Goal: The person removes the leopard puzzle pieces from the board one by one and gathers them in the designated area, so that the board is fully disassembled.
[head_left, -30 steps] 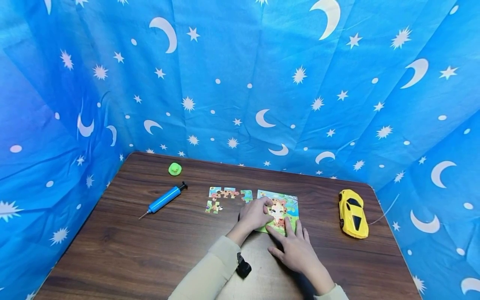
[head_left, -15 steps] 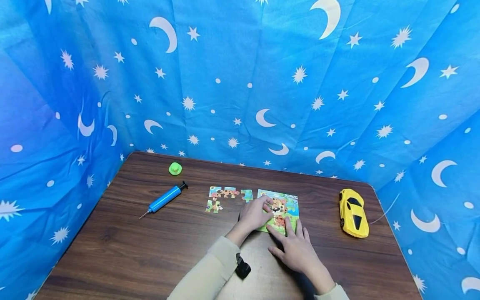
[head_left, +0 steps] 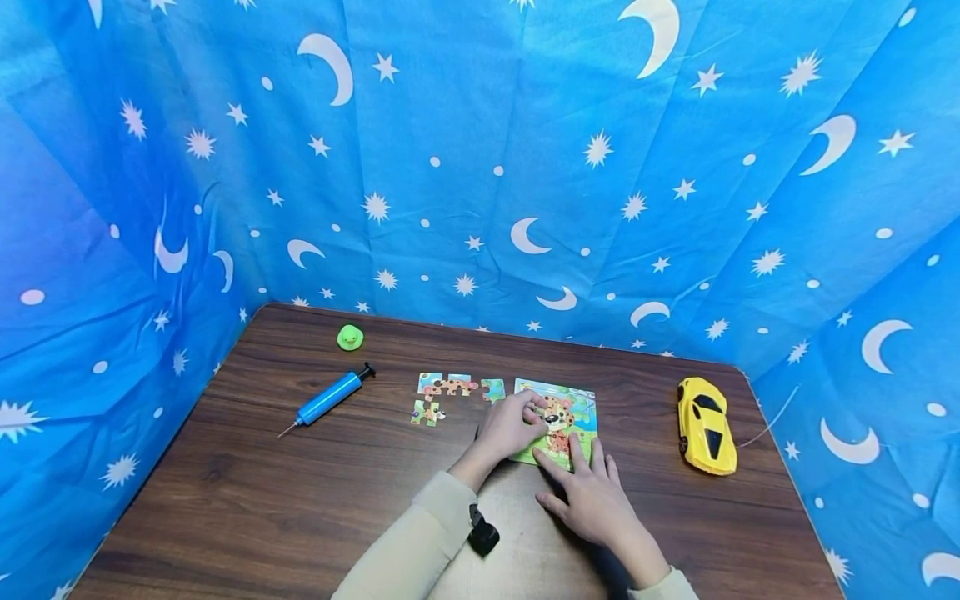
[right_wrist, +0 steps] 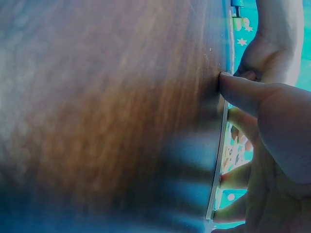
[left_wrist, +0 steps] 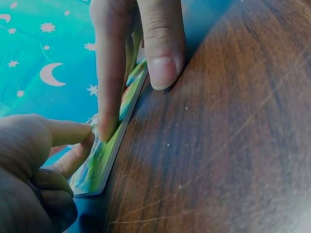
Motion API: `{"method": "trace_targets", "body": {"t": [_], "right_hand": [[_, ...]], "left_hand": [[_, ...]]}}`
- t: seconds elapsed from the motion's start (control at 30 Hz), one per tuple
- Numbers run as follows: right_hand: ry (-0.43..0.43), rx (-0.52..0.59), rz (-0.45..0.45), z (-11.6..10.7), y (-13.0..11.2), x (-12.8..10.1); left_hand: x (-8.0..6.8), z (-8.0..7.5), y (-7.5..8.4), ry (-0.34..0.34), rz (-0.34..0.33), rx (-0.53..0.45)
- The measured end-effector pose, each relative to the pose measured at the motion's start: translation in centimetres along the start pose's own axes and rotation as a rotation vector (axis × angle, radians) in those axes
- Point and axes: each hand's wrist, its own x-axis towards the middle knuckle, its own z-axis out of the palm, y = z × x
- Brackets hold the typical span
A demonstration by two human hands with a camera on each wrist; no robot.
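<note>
Right hand [head_left: 596, 500] nearest viewer, fingers straight, flat on near edge of square green cartoon jigsaw board [head_left: 581, 408], thumb against its rim. Left hand [head_left: 510, 427] just beyond, fingers curled, pressing onto board's left part. Board lies flat on brown wood-grain table [head_left: 225, 483], ahead of both hands. Loose colourful puzzle pieces [head_left: 450, 387] further left, nearer left hand.
</note>
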Motion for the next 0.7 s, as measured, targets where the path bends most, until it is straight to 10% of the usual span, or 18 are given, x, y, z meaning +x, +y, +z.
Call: {"method": "trace_targets", "body": {"t": [0.7], "right_hand": [[-0.022,0.008,0.013,0.0,-0.1,0.1]], "left_hand": [[-2.6,-5.1,-2.1,0.069,-0.034,-0.113]]}}
